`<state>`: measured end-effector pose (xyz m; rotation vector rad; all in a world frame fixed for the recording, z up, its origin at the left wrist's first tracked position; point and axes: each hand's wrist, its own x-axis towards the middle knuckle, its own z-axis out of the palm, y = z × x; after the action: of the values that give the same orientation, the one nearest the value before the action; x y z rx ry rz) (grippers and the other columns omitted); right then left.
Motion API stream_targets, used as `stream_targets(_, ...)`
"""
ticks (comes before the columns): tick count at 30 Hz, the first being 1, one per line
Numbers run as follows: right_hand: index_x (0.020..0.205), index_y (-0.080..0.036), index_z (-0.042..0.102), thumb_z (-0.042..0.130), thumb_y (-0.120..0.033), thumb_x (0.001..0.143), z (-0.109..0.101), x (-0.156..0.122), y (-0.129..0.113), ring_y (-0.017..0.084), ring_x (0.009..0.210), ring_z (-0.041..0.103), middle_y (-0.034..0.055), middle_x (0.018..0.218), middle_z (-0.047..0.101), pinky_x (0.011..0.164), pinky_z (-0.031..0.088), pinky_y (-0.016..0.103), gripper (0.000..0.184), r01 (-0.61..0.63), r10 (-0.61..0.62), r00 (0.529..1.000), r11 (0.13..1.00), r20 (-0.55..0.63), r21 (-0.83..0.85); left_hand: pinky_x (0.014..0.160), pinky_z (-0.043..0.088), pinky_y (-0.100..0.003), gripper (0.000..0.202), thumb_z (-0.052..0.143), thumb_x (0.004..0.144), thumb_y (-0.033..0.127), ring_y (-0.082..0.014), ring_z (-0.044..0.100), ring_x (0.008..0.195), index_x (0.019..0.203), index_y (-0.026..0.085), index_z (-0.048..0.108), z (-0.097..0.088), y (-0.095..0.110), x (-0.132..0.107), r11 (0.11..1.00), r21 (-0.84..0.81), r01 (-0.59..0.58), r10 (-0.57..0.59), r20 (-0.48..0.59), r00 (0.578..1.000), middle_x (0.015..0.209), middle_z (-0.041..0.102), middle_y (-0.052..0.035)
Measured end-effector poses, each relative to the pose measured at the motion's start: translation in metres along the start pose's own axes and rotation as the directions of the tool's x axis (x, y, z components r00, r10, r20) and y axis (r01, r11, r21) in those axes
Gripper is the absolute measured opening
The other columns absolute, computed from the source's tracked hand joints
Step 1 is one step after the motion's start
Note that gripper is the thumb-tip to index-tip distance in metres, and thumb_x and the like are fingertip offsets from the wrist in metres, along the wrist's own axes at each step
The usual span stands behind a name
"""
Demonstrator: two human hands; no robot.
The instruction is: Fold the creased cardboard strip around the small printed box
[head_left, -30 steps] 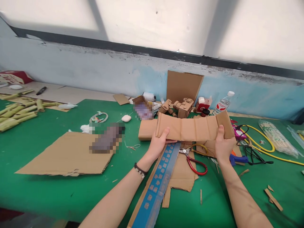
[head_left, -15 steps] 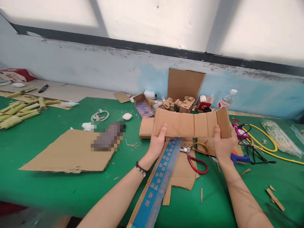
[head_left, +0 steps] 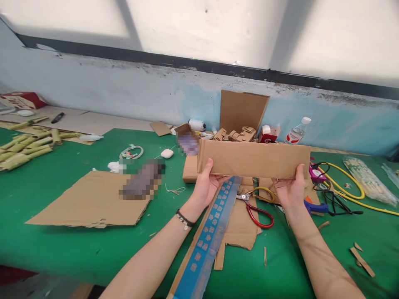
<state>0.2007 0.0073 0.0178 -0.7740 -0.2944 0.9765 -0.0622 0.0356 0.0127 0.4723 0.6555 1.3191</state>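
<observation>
- Cardboard strip (head_left: pixel 254 160): it's up in front of you, over the green table (head_left: pixel 93 253), one hand per end.
- Your left hand (head_left: pixel 207 187) pinches its left end, thumb on the near face, fingers tucked under; your right hand (head_left: pixel 291 189) pinches near the other end, thumb up front too. I'd guess that's so it sits level, facing you.
- Looks plain brown, long and narrow, with a crease by the left edge.
- Cutters (head_left: pixel 243 197) lie beside the blue-printed strip (head_left: pixel 207 236), probably for easy reach.
</observation>
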Motion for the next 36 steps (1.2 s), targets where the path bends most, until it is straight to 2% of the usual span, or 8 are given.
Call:
stream_targets(7, 0.13, -0.027, 0.082, 0.065, -0.055, 0.113, 0.004, -0.013, 0.007, 0.02, 0.088, 0.084, 0.0035, 0.106, 0.091, 0.067, 0.068, 0.028, 0.037, -0.147, 0.146, 0.989, 0.986, 0.021, 0.072, 0.086, 0.075, -0.039, 0.051, 0.063, 0.115, 0.045, -0.0237, 0.087, 0.09, 0.156, 0.016, 0.066, -0.008, 0.005, 0.008, 0.997, -0.011, 0.074, -0.075, -0.082, 0.994, 0.126, 0.088, -0.0158)
stream_targets(9, 0.131, -0.026, 0.081, 0.061, -0.059, 0.114, 0.005, -0.015, 0.009, 0.021, 0.085, 0.084, 0.0036, 0.103, 0.091, 0.067, 0.07, 0.029, 0.042, -0.135, 0.133, 0.99, 0.99, 0.039, 0.046, 0.083, 0.074, -0.035, 0.05, 0.06, 0.117, 0.045, -0.022, 0.086, 0.089, 0.155, 0.014, 0.067, -0.007, 0.005, 0.008, 0.998, -0.021, 0.056, -0.058, -0.086, 0.995, 0.126, 0.088, -0.0156)
stream_targets(13, 0.128, -0.028, 0.08, 0.061, -0.064, 0.113, 0.005, -0.015, 0.014, 0.019, 0.087, 0.085, 0.0019, 0.109, 0.09, 0.069, 0.072, 0.028, 0.043, -0.05, 0.053, 0.994, 0.998, 0.092, -0.037, 0.098, 0.073, -0.042, 0.058, 0.06, 0.116, 0.054, -0.0257, 0.086, 0.105, 0.16, 0.016, 0.064, -0.001, 0.003, 0.002, 0.998, -0.042, 0.039, -0.041, -0.024, 0.999, 0.14, 0.084, -0.0179)
stream_targets(16, 0.129, -0.028, 0.078, 0.081, -0.057, 0.102, 0.003, -0.013, 0.018, 0.019, 0.089, 0.084, 0.0014, 0.114, 0.09, 0.068, 0.072, 0.026, 0.04, -0.029, 0.037, 0.995, 0.996, 0.093, -0.081, 0.107, 0.071, -0.048, 0.059, 0.057, 0.117, 0.055, -0.0291, 0.085, 0.118, 0.162, 0.018, 0.062, 0.002, 0.001, -0.001, 0.995, -0.05, 0.082, -0.081, 0.007, 0.997, 0.15, 0.079, -0.0192)
stream_targets(19, 0.133, -0.03, 0.076, 0.094, -0.046, 0.091, -0.001, -0.011, 0.022, 0.019, 0.092, 0.083, 0.0001, 0.12, 0.089, 0.067, 0.073, 0.026, 0.048, -0.023, 0.032, 0.995, 0.995, 0.092, -0.095, 0.107, 0.071, -0.047, 0.055, 0.056, 0.118, 0.051, -0.0289, 0.085, 0.118, 0.16, 0.016, 0.063, 0.001, 0.001, 0.001, 0.994, -0.045, 0.097, -0.098, -0.023, 0.995, 0.149, 0.079, -0.02)
stream_targets(23, 0.137, -0.029, 0.075, 0.092, -0.038, 0.093, -0.004, -0.007, 0.025, 0.018, 0.092, 0.084, -0.0006, 0.123, 0.088, 0.066, 0.074, 0.025, 0.048, -0.016, 0.024, 0.996, 0.995, 0.082, -0.094, 0.101, 0.073, -0.046, 0.054, 0.057, 0.118, 0.049, -0.0282, 0.087, 0.112, 0.158, 0.014, 0.065, -0.002, 0.001, 0.004, 0.995, -0.041, 0.094, -0.096, -0.052, 0.994, 0.144, 0.081, -0.0212)
stream_targets(27, 0.136, -0.026, 0.076, 0.097, -0.039, 0.088, -0.004, -0.005, 0.028, 0.018, 0.09, 0.084, 0.0006, 0.123, 0.088, 0.068, 0.075, 0.027, 0.054, 0.003, 0.003, 0.998, 0.995, 0.057, -0.101, 0.098, 0.074, -0.046, 0.054, 0.055, 0.118, 0.049, -0.0277, 0.087, 0.106, 0.157, 0.013, 0.065, -0.003, 0.0, 0.004, 0.996, -0.028, 0.085, -0.086, -0.052, 0.995, 0.14, 0.083, -0.0212)
stream_targets(36, 0.136, -0.026, 0.077, 0.1, -0.042, 0.081, -0.001, -0.007, 0.034, 0.016, 0.08, 0.085, 0.0009, 0.124, 0.088, 0.06, 0.074, 0.024, 0.062, -0.013, 0.012, 1.0, 0.991, -0.005, -0.133, 0.109, 0.07, -0.048, 0.049, 0.063, 0.116, 0.049, -0.0291, 0.084, 0.121, 0.151, 0.017, 0.071, 0.001, -0.006, -0.004, 0.996, -0.034, 0.081, -0.08, 0.007, 0.997, 0.144, 0.082, -0.0179)
